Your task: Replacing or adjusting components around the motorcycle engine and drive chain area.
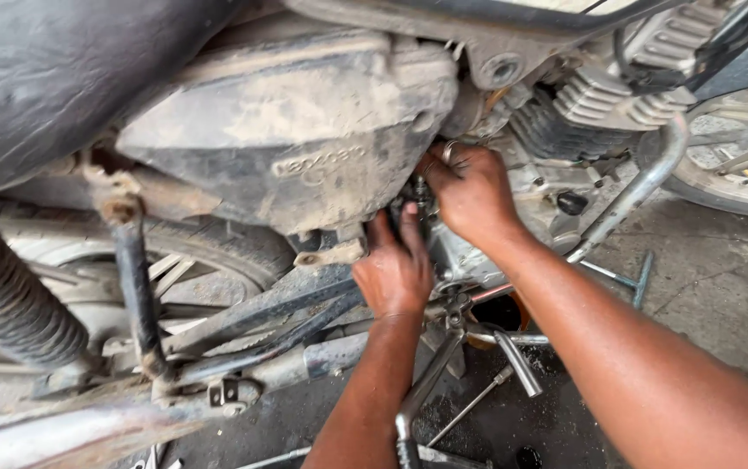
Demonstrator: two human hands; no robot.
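Dusty motorcycle (304,130) fills my view. Behind its side cover (287,139), my left hand (394,274) presses fingers up, my right hand (471,193) pinches a small fitting (420,193), grip unclear. I'd steady left, turn gently.

The side cover (304,130) is a large dusty black plastic panel, streaked with dried tan mud, mounted upright under the seat. At its lower right corner sits a small dark metal part (420,195), mostly hidden and too small to make out. The left hand (394,274) reaches up just below that corner, its fingers (410,227) touching the part; the right hand (471,193) closes on it just right of the cover.
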